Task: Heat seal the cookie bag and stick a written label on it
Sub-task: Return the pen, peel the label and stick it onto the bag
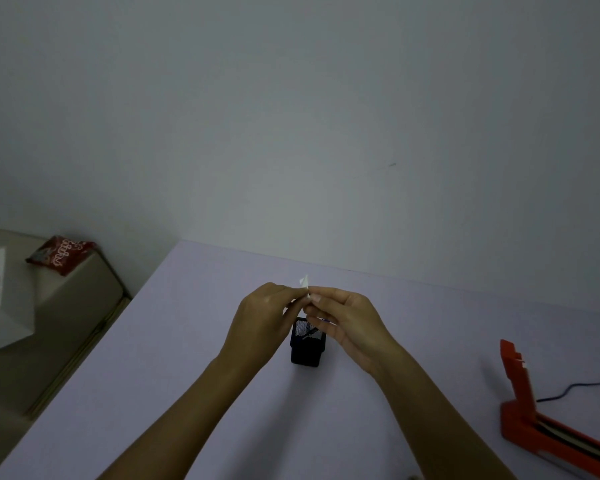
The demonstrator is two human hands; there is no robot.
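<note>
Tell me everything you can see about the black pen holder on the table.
The pen holder is a small black square cup, apparently wire mesh. It stands upright on the lilac table, directly below both raised hands, which do not touch it. A dark pen-like item leans inside. The right hand partly hides its far rim.

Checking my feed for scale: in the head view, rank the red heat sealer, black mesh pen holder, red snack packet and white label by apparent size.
1. Red heat sealer, cut off by the frame edge.
2. Red snack packet, farther away, so unsure against the holder.
3. Black mesh pen holder.
4. White label, mostly hidden by fingers.
</note>
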